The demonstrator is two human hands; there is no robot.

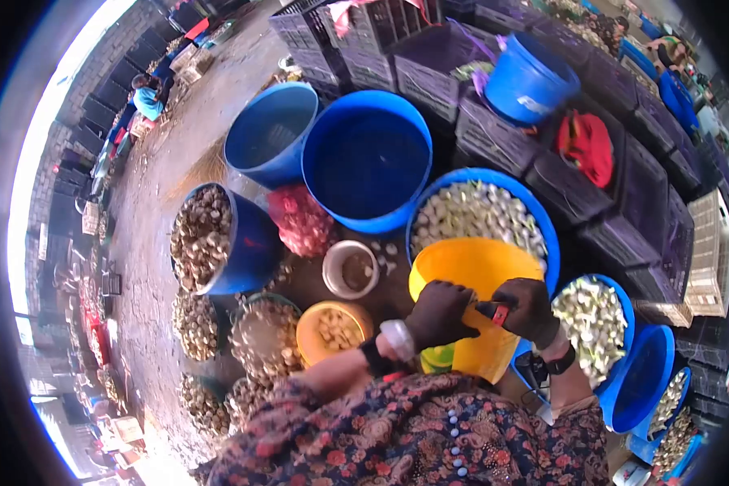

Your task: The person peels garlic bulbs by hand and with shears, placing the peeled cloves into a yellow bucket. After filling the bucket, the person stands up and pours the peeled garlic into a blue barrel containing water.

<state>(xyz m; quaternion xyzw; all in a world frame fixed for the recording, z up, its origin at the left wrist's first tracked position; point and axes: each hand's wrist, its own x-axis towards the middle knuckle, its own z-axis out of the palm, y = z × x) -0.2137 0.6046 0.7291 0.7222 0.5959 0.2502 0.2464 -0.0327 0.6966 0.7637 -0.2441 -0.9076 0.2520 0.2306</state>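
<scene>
Before my body stands a yellow bucket (478, 257), and both gloved hands are over its near side. My left hand (440, 316), in a dark glove, is closed; whatever is inside its fingers is hidden. Close by on the right, my right hand (531, 311) is wrapped round a small red-and-black tool (498, 313) pointing towards the left hand. Its working end is too small to make out. Behind the yellow bucket, a blue tub (552, 219) holds many pale bulbs that look like garlic (482, 215). Another heap of trimmed garlic (589, 324) lies to the right.
Two large blue tubs (367, 158) stand ahead, beside a red net sack (301, 220). Left are a tipped blue barrel (251, 243) of untrimmed garlic, a white pail (351, 269) and a small orange-yellow bucket (308, 334). Stacked dark crates (494, 130) line the right. A person (148, 99) sits far left.
</scene>
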